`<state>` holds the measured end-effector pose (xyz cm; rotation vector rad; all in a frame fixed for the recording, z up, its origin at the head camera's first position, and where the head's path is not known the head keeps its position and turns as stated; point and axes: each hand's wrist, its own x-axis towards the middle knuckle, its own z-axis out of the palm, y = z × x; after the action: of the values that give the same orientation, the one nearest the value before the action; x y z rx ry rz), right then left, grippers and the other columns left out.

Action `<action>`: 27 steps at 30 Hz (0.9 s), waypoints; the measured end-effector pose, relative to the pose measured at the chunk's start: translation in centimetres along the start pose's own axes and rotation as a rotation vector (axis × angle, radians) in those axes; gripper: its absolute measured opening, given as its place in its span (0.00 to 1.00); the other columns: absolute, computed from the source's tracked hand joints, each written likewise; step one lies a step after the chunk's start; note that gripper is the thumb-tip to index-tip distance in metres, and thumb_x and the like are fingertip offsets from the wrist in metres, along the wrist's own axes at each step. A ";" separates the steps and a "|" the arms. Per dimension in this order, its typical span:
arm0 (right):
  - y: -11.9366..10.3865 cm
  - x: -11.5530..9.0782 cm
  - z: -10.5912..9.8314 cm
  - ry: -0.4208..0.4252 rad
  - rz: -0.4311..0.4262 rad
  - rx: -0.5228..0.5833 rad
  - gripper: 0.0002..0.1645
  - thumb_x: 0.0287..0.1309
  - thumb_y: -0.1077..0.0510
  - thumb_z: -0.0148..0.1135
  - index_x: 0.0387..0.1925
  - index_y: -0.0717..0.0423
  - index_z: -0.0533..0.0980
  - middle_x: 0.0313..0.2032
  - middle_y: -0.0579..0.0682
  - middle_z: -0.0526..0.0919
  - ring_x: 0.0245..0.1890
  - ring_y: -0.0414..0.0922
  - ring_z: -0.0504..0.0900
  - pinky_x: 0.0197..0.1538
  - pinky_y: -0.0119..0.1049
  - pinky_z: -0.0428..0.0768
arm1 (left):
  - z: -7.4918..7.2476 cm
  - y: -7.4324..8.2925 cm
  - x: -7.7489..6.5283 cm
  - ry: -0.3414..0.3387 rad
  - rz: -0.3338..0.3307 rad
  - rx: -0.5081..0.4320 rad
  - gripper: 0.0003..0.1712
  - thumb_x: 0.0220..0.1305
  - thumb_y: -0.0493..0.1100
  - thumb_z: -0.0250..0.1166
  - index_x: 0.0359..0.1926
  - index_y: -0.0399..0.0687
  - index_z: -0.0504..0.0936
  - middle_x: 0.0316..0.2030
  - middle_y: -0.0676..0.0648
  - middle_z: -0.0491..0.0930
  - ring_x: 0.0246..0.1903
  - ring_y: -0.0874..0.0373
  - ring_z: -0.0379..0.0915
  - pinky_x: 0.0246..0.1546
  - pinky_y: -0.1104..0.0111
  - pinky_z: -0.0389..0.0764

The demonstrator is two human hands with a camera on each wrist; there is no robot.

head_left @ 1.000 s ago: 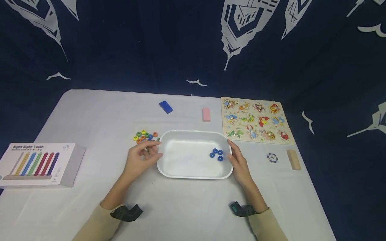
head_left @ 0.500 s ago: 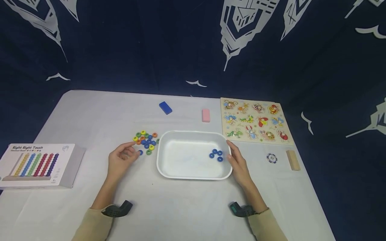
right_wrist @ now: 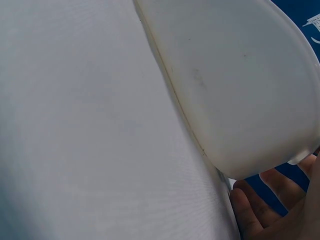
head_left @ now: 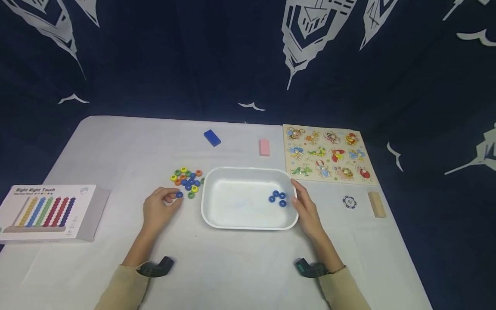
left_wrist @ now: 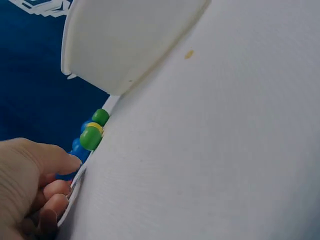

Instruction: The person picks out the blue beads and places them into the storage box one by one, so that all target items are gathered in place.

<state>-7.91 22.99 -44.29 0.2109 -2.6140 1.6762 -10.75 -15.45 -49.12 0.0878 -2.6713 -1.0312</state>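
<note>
At the left of a white tray point(head_left: 236, 206), my left hand point(head_left: 158, 209) pinches a blue bead point(head_left: 179, 194) between thumb and forefinger. The loose pile beside it has several beads in blue, yellow, orange and green, such as a green bead point(head_left: 191, 195). In the left wrist view, the thumb point(left_wrist: 62, 162) covers part of the blue beads. My right hand point(head_left: 308, 211) holds the tray's right end, thumb over the rim and the other fingers outside the wall. Several blue beads point(head_left: 276, 193) lie inside the tray near that end.
A printed box point(head_left: 46, 211) lies at the left. Behind the tray are a blue block point(head_left: 212, 138) and a pink block point(head_left: 264, 147). An insect puzzle board point(head_left: 329, 155), a round chip point(head_left: 349, 202) and a wooden block point(head_left: 376, 204) are on the right.
My left hand has moved left from the tray's left rim to the bead pile and now has a blue bead between its fingertips. My right hand has stayed at the tray.
</note>
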 end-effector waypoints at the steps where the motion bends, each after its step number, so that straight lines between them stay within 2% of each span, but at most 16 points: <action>1: 0.0 0.0 0.0 -0.004 0.003 0.000 0.28 0.62 0.63 0.40 0.65 0.53 0.53 0.67 0.54 0.52 0.66 0.52 0.52 0.62 0.44 0.57 | -0.2 0.3 0.0 0.003 0.004 -0.017 0.15 0.44 0.43 0.69 0.37 0.47 0.82 0.22 0.54 0.75 0.24 0.62 0.68 0.25 0.72 0.66; 3: 0.0 0.0 0.0 -0.009 0.009 -0.005 0.29 0.63 0.63 0.40 0.65 0.52 0.53 0.67 0.54 0.51 0.65 0.52 0.52 0.62 0.44 0.58 | -0.6 1.6 0.1 0.005 0.028 -0.079 0.15 0.43 0.42 0.70 0.36 0.47 0.82 0.22 0.54 0.76 0.24 0.63 0.69 0.23 0.75 0.69; 5: -0.1 -0.1 0.1 -0.007 0.013 -0.005 0.29 0.63 0.63 0.40 0.65 0.52 0.53 0.67 0.54 0.51 0.65 0.52 0.52 0.62 0.43 0.57 | -1.2 3.7 0.4 -0.002 0.072 -0.167 0.15 0.43 0.40 0.70 0.36 0.47 0.82 0.22 0.54 0.76 0.25 0.63 0.70 0.23 0.76 0.70; 7: -0.1 -0.1 0.1 -0.001 0.015 -0.003 0.29 0.63 0.63 0.40 0.65 0.52 0.53 0.67 0.53 0.52 0.66 0.51 0.52 0.62 0.42 0.57 | -1.6 6.5 1.0 -0.041 0.118 -0.271 0.15 0.43 0.39 0.70 0.37 0.46 0.81 0.22 0.53 0.77 0.25 0.63 0.71 0.23 0.77 0.71; 9: -0.1 -0.1 0.1 0.004 0.014 0.000 0.28 0.63 0.63 0.40 0.65 0.52 0.53 0.67 0.53 0.52 0.66 0.50 0.52 0.63 0.42 0.56 | -1.6 9.4 1.6 -0.115 0.154 -0.351 0.15 0.44 0.38 0.69 0.37 0.47 0.81 0.23 0.52 0.78 0.26 0.62 0.71 0.23 0.76 0.71; 12: -0.1 0.0 0.1 0.002 0.008 0.000 0.29 0.63 0.63 0.40 0.65 0.52 0.53 0.67 0.54 0.51 0.66 0.51 0.52 0.62 0.43 0.57 | -0.1 13.1 2.5 -0.255 0.182 -0.428 0.13 0.46 0.40 0.69 0.37 0.48 0.81 0.23 0.52 0.78 0.25 0.62 0.71 0.23 0.74 0.73; 15: 0.0 0.0 0.1 0.005 0.004 -0.004 0.28 0.63 0.63 0.40 0.65 0.52 0.53 0.66 0.55 0.52 0.65 0.52 0.52 0.62 0.44 0.57 | 2.8 15.5 3.0 -0.372 0.189 -0.429 0.12 0.46 0.41 0.68 0.36 0.49 0.81 0.22 0.54 0.77 0.25 0.63 0.72 0.25 0.73 0.74; 18: -0.1 0.0 0.2 0.003 -0.004 -0.007 0.28 0.63 0.63 0.40 0.65 0.53 0.53 0.66 0.55 0.52 0.65 0.53 0.53 0.62 0.45 0.58 | 6.0 16.8 3.3 -0.438 0.194 -0.380 0.12 0.46 0.42 0.68 0.35 0.48 0.81 0.20 0.55 0.77 0.22 0.65 0.71 0.24 0.74 0.73; 21: 0.2 0.1 0.2 0.001 -0.007 -0.001 0.29 0.63 0.63 0.40 0.65 0.52 0.53 0.66 0.54 0.52 0.65 0.53 0.53 0.61 0.45 0.59 | 8.7 17.3 3.3 -0.468 0.213 -0.286 0.13 0.44 0.43 0.69 0.35 0.49 0.82 0.19 0.56 0.78 0.19 0.67 0.70 0.21 0.76 0.71; 24: 1.0 0.2 0.1 -0.003 -0.005 0.008 0.29 0.62 0.63 0.41 0.65 0.49 0.53 0.67 0.52 0.52 0.65 0.53 0.53 0.61 0.46 0.59 | 10.6 17.3 3.1 -0.493 0.232 -0.209 0.13 0.43 0.43 0.69 0.35 0.49 0.82 0.19 0.56 0.78 0.19 0.68 0.70 0.20 0.77 0.69; 27: 2.1 0.4 0.0 0.005 -0.004 -0.004 0.29 0.63 0.61 0.41 0.65 0.43 0.53 0.67 0.50 0.51 0.66 0.52 0.52 0.61 0.48 0.58 | 11.7 17.1 3.1 -0.528 0.207 -0.182 0.13 0.43 0.42 0.69 0.35 0.49 0.82 0.20 0.56 0.77 0.20 0.67 0.70 0.21 0.76 0.69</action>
<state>-8.58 23.85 -46.15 0.2113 -2.6123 1.6675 -16.27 4.39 -45.30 -0.5603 -2.9264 -1.3719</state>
